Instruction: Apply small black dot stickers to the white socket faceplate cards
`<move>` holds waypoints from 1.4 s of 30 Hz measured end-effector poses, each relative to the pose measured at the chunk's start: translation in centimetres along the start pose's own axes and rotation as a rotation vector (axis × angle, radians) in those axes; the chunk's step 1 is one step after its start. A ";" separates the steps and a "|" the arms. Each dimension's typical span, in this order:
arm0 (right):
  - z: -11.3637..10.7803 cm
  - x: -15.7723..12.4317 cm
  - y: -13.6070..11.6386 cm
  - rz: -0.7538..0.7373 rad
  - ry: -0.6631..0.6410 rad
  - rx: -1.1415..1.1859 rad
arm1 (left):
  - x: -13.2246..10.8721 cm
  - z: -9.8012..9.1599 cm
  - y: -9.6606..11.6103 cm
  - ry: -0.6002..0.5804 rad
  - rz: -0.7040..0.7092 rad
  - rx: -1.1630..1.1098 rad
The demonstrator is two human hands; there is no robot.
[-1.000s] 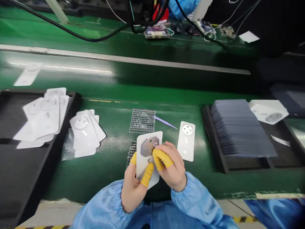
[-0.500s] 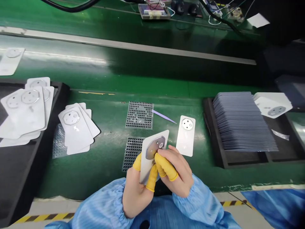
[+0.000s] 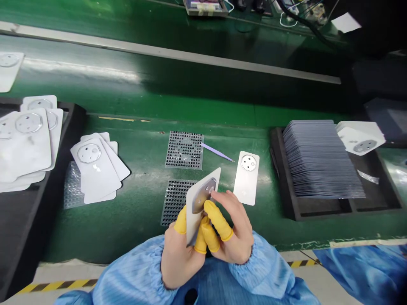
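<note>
A white phone back cover (image 3: 191,228) with a grey camera plate is tilted on edge in front of my body. My left hand (image 3: 181,254) is closed on its lower part, thumb and finger in yellow finger cots on either side. My right hand (image 3: 233,231) holds nothing that I can see. One bare fingertip touches the camera plate; its two yellow-cotted digits are bent and apart beside the cover's lower half. Behind the hands lie two clear sheets of small black dots, the nearer sheet (image 3: 173,203) partly covered by the cover, the farther sheet (image 3: 184,150) touching purple tweezers (image 3: 218,151).
Another white cover (image 3: 246,182) lies right of the hands. A black tray (image 3: 321,207) at right holds a row of grey sheets (image 3: 321,161) and more covers (image 3: 361,137). Loose covers (image 3: 101,173) lie at left over bubble wrap (image 3: 72,188), beside another black tray (image 3: 41,224) with covers.
The right hand's bare finger has straightened onto the camera plate, and its two cotted digits have spread apart. The cover has turned slightly more edge-on. The whole view has shifted a little.
</note>
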State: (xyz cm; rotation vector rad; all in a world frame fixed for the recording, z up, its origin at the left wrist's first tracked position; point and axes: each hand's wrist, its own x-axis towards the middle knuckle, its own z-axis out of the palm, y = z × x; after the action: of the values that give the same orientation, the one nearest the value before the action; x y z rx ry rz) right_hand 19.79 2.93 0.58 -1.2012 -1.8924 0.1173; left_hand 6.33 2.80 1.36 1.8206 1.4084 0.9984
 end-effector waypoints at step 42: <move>0.5 0.6 -1.3 0.578 0.171 0.683 | 3.2 -3.5 -0.1 -0.229 -0.424 -0.796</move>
State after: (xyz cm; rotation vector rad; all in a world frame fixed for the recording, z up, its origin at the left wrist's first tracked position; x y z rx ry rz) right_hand 18.42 2.88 1.25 -1.1742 -1.1512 0.8674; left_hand 3.83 6.05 3.73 0.9652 0.9846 0.9047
